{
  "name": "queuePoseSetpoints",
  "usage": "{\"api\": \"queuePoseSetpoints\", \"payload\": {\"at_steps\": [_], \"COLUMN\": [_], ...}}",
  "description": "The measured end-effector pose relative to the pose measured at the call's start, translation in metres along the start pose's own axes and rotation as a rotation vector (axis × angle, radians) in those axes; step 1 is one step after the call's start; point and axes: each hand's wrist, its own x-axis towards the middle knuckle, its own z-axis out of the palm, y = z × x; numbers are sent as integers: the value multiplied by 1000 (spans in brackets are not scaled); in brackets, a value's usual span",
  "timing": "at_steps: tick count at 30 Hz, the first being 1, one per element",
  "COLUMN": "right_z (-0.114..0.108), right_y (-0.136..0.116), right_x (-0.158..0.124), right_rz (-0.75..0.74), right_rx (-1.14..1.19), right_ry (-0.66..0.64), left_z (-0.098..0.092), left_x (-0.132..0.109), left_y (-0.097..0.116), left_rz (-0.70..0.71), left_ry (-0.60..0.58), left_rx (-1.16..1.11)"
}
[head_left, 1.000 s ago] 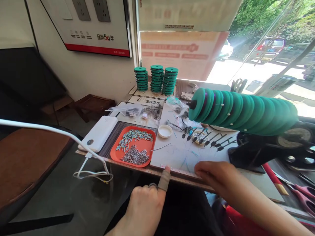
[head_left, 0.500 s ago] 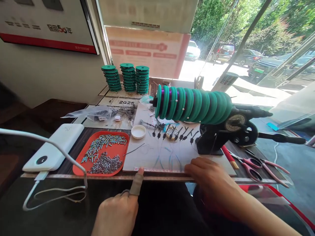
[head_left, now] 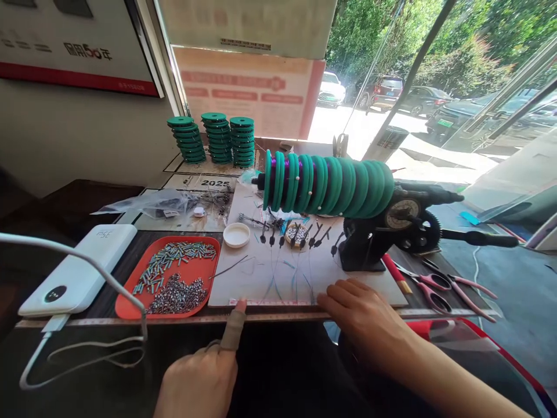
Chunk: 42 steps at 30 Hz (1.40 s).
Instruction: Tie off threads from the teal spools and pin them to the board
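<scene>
My left hand point(head_left: 200, 371) is at the front edge of a white board point(head_left: 261, 270). Its wrapped, stretched finger rests its tip on the printed measuring strip point(head_left: 274, 302); the other fingers are folded, and anything between them is hidden. At the strip's right part, my right hand point(head_left: 359, 307) has its fingers bent together on the board edge; what they pinch is too fine to make out. Thin bluish lines point(head_left: 296, 281) run down the board from several dark float stoppers point(head_left: 293, 237). Behind stands a black winder point(head_left: 363, 249) loaded with green line spools point(head_left: 326, 183).
An orange tray point(head_left: 130, 287) of small metal pieces and a white power bank point(head_left: 82, 264) with cable are at left. A white lid point(head_left: 236, 235) lies on the board. Pink-handled scissors point(head_left: 430, 284) and pliers point(head_left: 467, 287) lie right. Stacked green spools point(head_left: 217, 139) stand behind.
The view has shifted a little, so most things sit further left. Both hands keep nearly the same places at the board's front edge.
</scene>
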Motion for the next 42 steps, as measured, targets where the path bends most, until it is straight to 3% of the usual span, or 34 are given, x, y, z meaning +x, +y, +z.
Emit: {"api": "queuePoseSetpoints", "payload": {"at_steps": [2, 4, 8, 9, 10, 12, 13, 17, 22, 29, 35, 42], "right_z": [-1, -4, -10, -11, -11, -8, -6, 0, -5, -23, -26, -34], "right_y": [0, 0, -8, -12, -17, -27, -32, -45, -45, -40, -43, -43], "right_x": [1, 0, 0, 0, 0, 2, 3, 7, 6, 3, 8, 10], "right_rz": [-7, 6, 127, 166, 195, 221, 216, 183, 202, 176, 153, 140], "right_rx": [9, 65, 422, 534, 633, 769, 809, 894, 871, 753, 705, 784], "right_ry": [2, 10, 150, 202, 248, 306, 318, 362, 282, 135, 88, 19], "left_z": [-2, -8, -26, -30, -32, -32, -31, -28, -31, -31, -31, -30], "left_x": [0, 0, 5, 9, 14, 25, 30, 40, 35, 29, 24, 26], "left_y": [-3, -5, 7, 15, 24, 41, 49, 65, 65, 58, 55, 49], "left_rz": [-11, -32, -59, -22, 4, -173, -192, -223, -283, -321, -320, -164], "left_ry": [23, 122, 415, 395, 303, 229, 240, 157, 89, 44, 35, -42], "left_rx": [-54, -211, -904, -1123, -1328, -1736, -1917, -2295, -2466, -2365, -2321, -2316]}}
